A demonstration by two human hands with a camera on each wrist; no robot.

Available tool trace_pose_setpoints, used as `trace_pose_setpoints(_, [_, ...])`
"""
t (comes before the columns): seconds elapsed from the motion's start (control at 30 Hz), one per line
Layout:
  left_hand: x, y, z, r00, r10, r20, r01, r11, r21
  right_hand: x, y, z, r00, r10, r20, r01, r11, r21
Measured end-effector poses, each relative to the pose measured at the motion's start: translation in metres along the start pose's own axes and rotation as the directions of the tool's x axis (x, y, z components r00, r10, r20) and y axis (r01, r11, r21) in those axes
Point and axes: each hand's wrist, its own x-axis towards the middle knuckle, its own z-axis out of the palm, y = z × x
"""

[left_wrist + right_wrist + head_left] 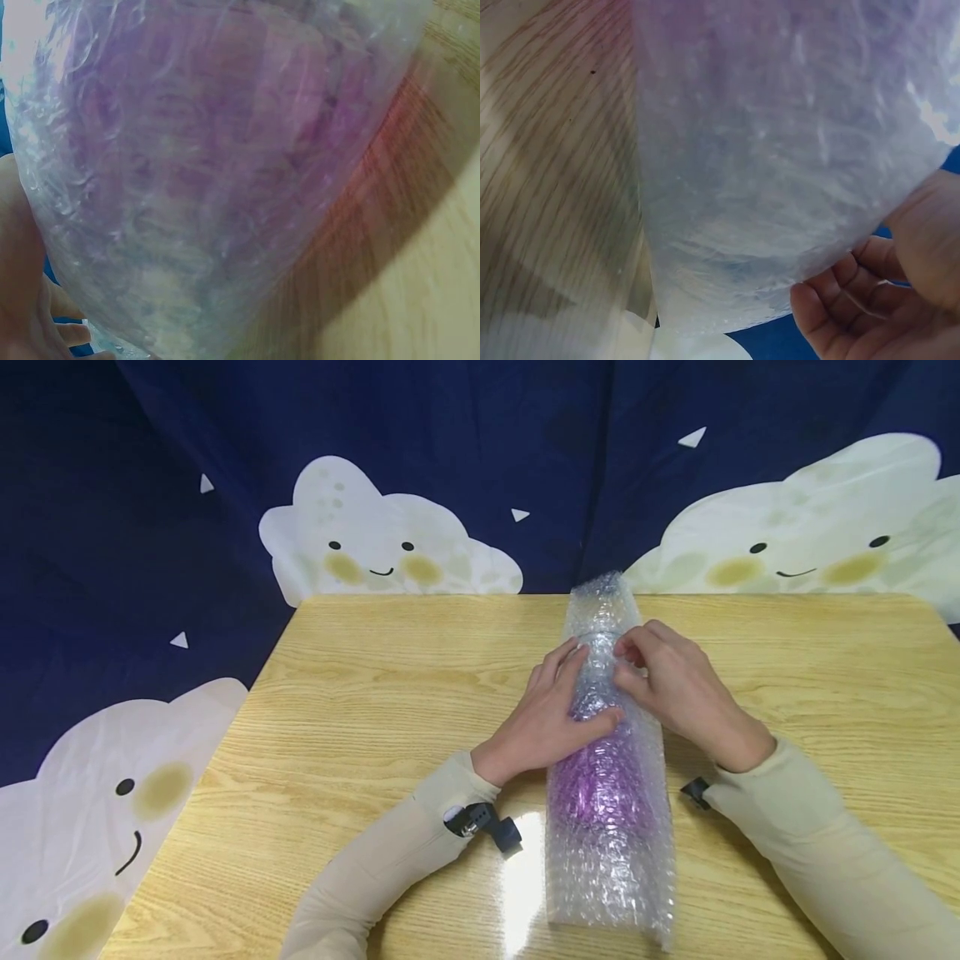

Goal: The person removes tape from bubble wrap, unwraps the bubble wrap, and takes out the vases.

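Observation:
A long bundle of clear bubble wrap point(611, 868) lies lengthwise on the table, with a shiny purple object point(603, 785) showing through it. Its kind is hidden by the wrap. My left hand point(543, 714) rests on the upper left part with fingers straight and thumb stretched across the top. On the other side, my right hand point(675, 685) has curled fingers, thumb and index pinching at the wrap's surface near the narrow far part. The right wrist view has its curled fingers point(832, 300) right at the wrap's edge. Purple also shows through the wrap point(187, 150) in the left wrist view.
The wood-grain table point(360, 693) extends to both sides of the bundle. A dark blue curtain point(450, 427) with smiling white clouds hangs behind the far edge and at the left. Small black cameras point(487, 827) sit on both sleeves near the wrists.

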Motion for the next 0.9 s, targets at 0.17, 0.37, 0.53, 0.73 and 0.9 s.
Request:
trace_pose_setpoints(0.17, [0.0006,-0.0001,0.0002,1.000,-0.001,0.000,0.001,1.000,0.002,0.0004,0.0006,0.0023,0.997,-0.048,-0.058,0.047,0.998,-0.029])
trace_pose_setpoints(0.37, [0.0008,-0.0001,0.0001,1.000,-0.006,0.001,0.006,1.000,0.003,0.0003,-0.0015,0.0047,0.982,-0.140,-0.127,0.129,0.988,-0.087])
trace_pose_setpoints(0.53, [0.0007,0.0003,-0.0002,1.000,-0.004,-0.001,0.004,1.000,0.010,-0.0002,-0.0035,0.0050,0.973,-0.173,-0.150,0.158,0.981,-0.110])
trace_pose_setpoints(0.73, [0.0012,-0.0002,0.0000,1.000,0.001,0.000,-0.001,1.000,0.007,-0.0005,-0.0022,0.0041,0.970,-0.189,-0.154,0.171,0.978,-0.124])
trace_pose_setpoints(0.9, [0.0005,-0.0007,0.0005,1.000,-0.003,-0.001,0.003,1.000,0.004,0.0001,-0.0013,0.0060,0.965,-0.200,-0.169,0.179,0.975,-0.132])
